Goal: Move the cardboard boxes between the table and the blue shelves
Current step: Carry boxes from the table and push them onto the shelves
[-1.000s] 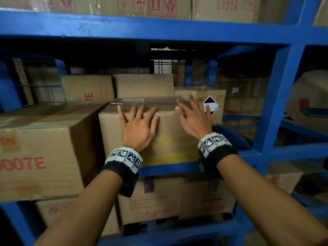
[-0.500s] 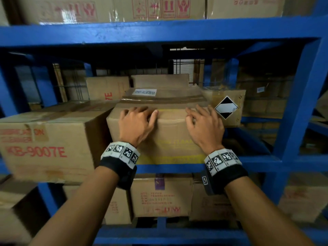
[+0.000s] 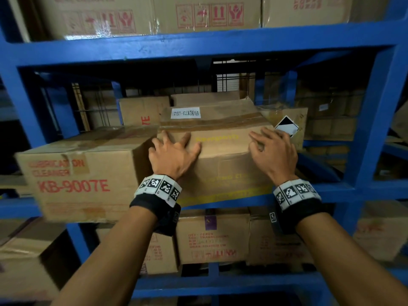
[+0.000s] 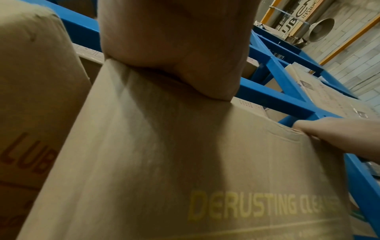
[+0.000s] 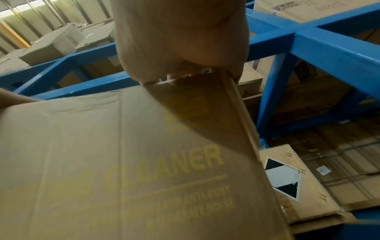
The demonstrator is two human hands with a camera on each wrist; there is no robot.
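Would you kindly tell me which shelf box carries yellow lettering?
The derusting cleaner box, middle shelf, under both hands; the KB-9007E box beside it has red print.

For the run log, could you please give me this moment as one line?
stage: box on shelf | left hand: fingers over top front edge of derusting cleaner box | right hand: same, right corner | blue shelf: box at front edge

Bare forearms; each wrist wears a black band (image 3: 154,208) topped with white square-patterned markers (image 3: 159,187).
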